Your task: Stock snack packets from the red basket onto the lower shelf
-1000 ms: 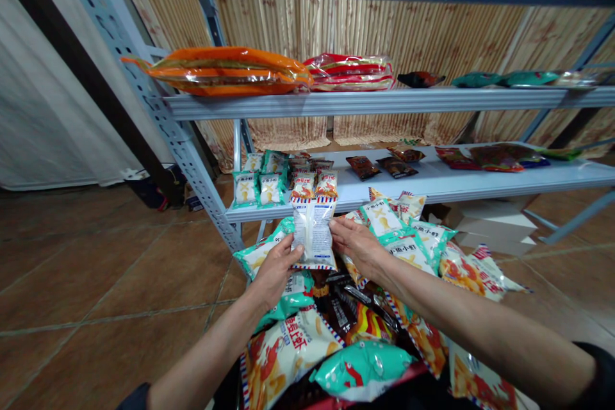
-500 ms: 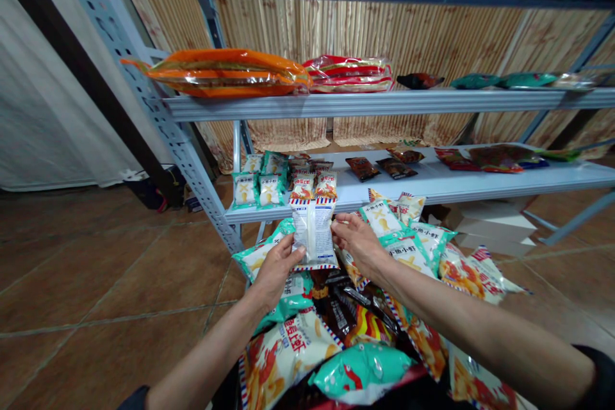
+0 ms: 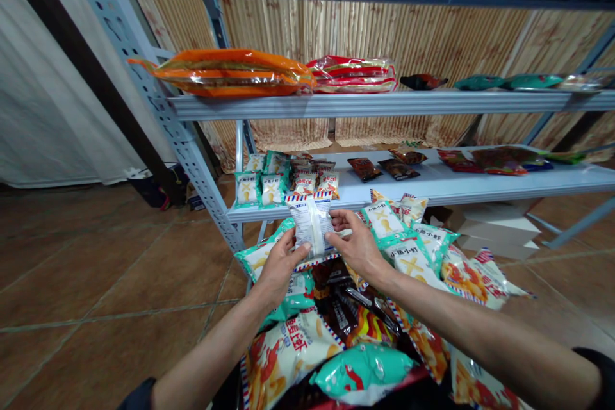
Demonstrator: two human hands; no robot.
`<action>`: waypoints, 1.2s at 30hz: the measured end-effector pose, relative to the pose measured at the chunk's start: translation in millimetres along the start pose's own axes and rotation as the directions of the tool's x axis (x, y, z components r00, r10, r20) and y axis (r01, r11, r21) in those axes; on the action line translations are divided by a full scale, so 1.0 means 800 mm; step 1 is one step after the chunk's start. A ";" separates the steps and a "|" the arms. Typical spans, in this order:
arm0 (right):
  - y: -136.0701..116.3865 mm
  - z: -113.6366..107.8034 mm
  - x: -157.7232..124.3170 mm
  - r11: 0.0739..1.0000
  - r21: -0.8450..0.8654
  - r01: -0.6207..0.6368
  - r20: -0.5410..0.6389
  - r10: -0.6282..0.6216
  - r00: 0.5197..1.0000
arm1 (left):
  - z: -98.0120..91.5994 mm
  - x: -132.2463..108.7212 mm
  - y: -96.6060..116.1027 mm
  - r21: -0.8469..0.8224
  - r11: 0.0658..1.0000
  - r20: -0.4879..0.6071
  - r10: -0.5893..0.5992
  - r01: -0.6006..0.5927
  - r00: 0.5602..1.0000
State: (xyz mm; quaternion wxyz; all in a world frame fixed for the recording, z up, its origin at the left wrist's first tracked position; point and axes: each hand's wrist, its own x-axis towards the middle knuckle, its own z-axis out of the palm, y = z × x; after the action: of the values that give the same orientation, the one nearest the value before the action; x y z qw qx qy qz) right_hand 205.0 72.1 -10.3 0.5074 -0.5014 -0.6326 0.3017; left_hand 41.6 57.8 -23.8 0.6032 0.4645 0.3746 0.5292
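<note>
My left hand [image 3: 281, 271] is half open, its thumb and fingers pinching the lower edge of a white snack packet [image 3: 312, 225], and my right hand [image 3: 358, 246] grips the packet's other side with loosely curled fingers. I hold it back side up, just in front of the lip of the lower steel shelf [image 3: 432, 180], above a heap of teal-and-white and orange snack bags [image 3: 408, 256]. On that shelf, small packets [image 3: 270, 189] stand in rows toward the left upright, and dark pouches [image 3: 365, 168] lie flat further along. The upper shelf [image 3: 384, 104] carries a long orange bag [image 3: 225, 73] and a red one [image 3: 353, 75]. Behind the rack hangs a woven reed screen [image 3: 375, 32]; a perforated steel upright [image 3: 192, 173] rises at left, beside a pale curtain [image 3: 48, 77], above a brown tiled floor [image 3: 120, 256].
</note>
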 end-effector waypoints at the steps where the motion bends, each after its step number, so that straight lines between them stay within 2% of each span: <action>1: -0.002 0.000 0.000 0.999 -0.029 0.014 -0.011 -0.014 1.000 | 0.001 0.000 0.001 -0.006 1.000 0.000 -0.001 0.001 1.000; 5: -0.002 0.001 0.002 0.995 -0.092 0.027 -0.017 -0.029 0.999 | 0.007 -0.003 0.007 -0.035 0.999 -0.005 -0.002 0.002 1.000; 12: -0.002 0.006 0.000 0.998 0.057 0.000 0.119 -0.007 0.993 | 0.008 -0.011 0.020 -0.069 0.996 -0.004 -0.060 0.059 0.998; 18: -0.024 0.002 -0.006 0.992 0.123 -0.021 0.241 -0.009 0.970 | 0.010 -0.015 0.021 -0.022 1.000 0.001 0.008 -0.008 1.000; 21: -0.028 0.001 -0.006 0.988 0.139 -0.063 0.252 0.026 0.967 | 0.014 -0.018 0.021 0.017 0.999 0.000 0.039 -0.039 0.999; 25: -0.017 0.005 -0.005 0.965 0.214 -0.152 0.218 0.105 0.970 | 0.017 -0.020 0.026 0.055 0.996 0.040 0.069 -0.071 0.997; 28: -0.012 0.006 -0.004 0.889 0.329 -0.317 0.205 0.260 0.943 | 0.012 -0.014 0.026 0.078 0.995 0.026 0.065 -0.067 0.998; 31: -0.018 0.003 -0.002 0.724 0.470 -0.505 0.303 0.406 0.862 | 0.002 -0.003 0.018 0.079 0.996 -0.117 0.060 -0.051 0.991; 34: -0.025 0.000 -0.001 0.609 0.544 -0.577 0.349 0.461 0.816 | -0.005 0.006 0.010 0.023 0.999 -0.237 -0.040 0.047 0.971; 36: -0.026 0.000 -0.001 0.577 0.566 -0.589 0.349 0.480 0.805 | -0.006 0.009 0.007 -0.044 0.993 -0.217 -0.112 0.105 0.970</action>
State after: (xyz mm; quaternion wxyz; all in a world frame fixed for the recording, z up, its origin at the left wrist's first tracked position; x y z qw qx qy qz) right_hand 198.2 65.1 8.1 0.4819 -0.4348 -0.3432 0.6789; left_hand 36.8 65.6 -19.4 0.5938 0.3721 0.4551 0.5494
